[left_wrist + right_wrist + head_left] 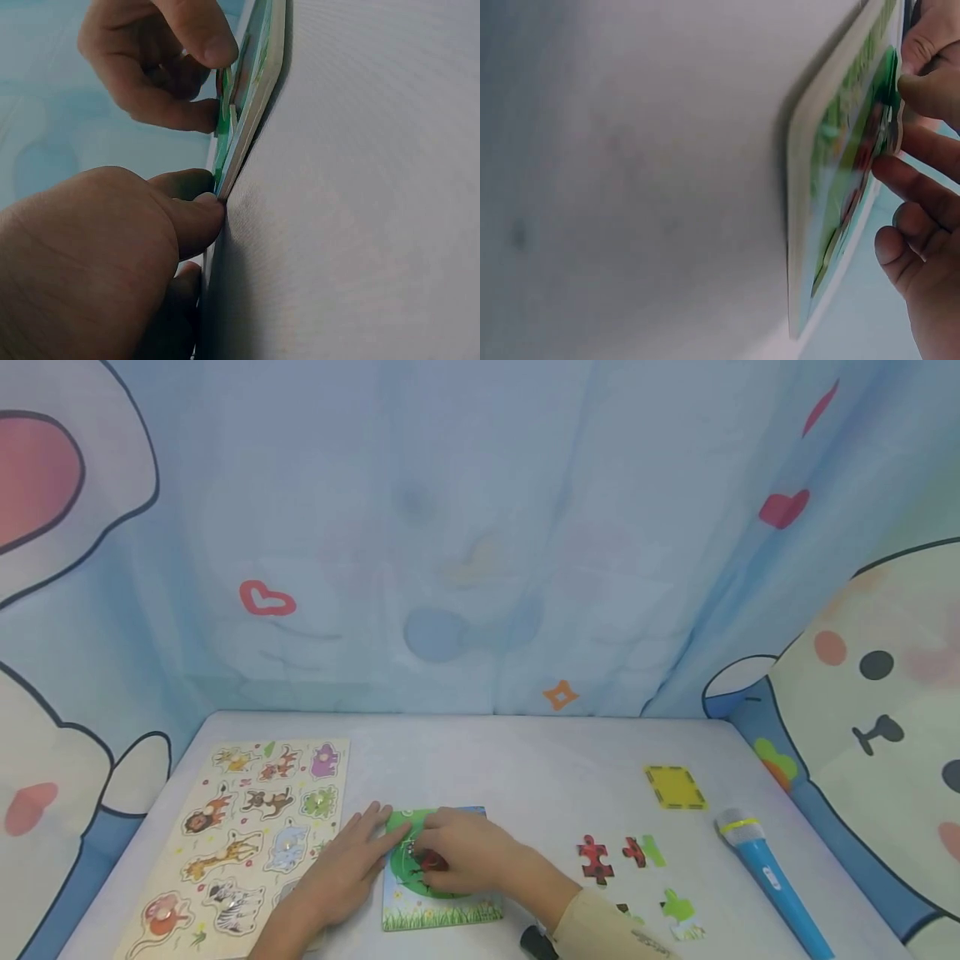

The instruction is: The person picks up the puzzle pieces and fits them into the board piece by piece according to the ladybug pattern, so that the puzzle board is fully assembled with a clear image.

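Note:
A small jigsaw board (442, 917), with a green round picture and a grassy lower border, lies on the white table. My right hand (468, 852) is over its middle, pinching a jigsaw piece (895, 129) that is tilted up from the board in the right wrist view; the hand hides much of the piece from above. Along the left edge of the board rests my left hand (341, 868), fingers extended, with the thumb against the board's side in the left wrist view. Red and dark parts of the picture show beneath the right fingers.
Loose jigsaw pieces lie to the right, among them a red piece (595, 860) and a green piece (677, 906). Beyond them are a yellow square frame (675, 787) and a blue toy microphone (776, 881). An animal peg puzzle (255, 843) lies at left. A black object (537, 943) sits by the right sleeve.

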The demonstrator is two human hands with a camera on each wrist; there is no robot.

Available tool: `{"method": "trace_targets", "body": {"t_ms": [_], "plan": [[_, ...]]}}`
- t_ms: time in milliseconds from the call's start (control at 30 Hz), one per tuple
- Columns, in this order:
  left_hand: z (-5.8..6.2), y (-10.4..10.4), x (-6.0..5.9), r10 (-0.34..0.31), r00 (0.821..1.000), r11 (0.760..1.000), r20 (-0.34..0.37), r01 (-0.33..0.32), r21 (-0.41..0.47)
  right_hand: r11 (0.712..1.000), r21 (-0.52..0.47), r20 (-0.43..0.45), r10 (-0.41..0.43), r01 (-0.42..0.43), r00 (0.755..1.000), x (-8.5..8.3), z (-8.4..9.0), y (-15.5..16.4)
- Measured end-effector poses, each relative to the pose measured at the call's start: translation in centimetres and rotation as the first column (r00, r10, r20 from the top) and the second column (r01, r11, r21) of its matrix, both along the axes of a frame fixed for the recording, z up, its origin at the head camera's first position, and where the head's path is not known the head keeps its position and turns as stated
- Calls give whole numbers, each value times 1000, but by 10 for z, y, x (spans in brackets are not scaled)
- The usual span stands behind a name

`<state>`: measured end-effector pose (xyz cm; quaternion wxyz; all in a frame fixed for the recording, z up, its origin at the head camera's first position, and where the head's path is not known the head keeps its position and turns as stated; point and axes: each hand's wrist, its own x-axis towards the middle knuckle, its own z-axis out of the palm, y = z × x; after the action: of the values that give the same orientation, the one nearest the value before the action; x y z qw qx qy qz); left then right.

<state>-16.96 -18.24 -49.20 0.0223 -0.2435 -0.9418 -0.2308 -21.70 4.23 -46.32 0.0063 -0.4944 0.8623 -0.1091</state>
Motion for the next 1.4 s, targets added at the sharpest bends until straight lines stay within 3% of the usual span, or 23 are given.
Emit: {"method": "trace_targets", "body": {"t_ms": [367,767,933,1400], "plan": [[1,0,1,14,1000,1000,12,-14,10,1000,20,-31,-22,22,999,0,-6,-9],[0,0,1,25,999,1000,29,-25,16,998,37,125,-60,55,990,1,-2,-11],[0,2,0,36,998,999,54,-37,10,997,39,110,-72,68,991,3,-2,-11],[-1,6,0,75,997,997,22,-75,14,998,16,77,-63,62,995,4,-3,-13]]}}
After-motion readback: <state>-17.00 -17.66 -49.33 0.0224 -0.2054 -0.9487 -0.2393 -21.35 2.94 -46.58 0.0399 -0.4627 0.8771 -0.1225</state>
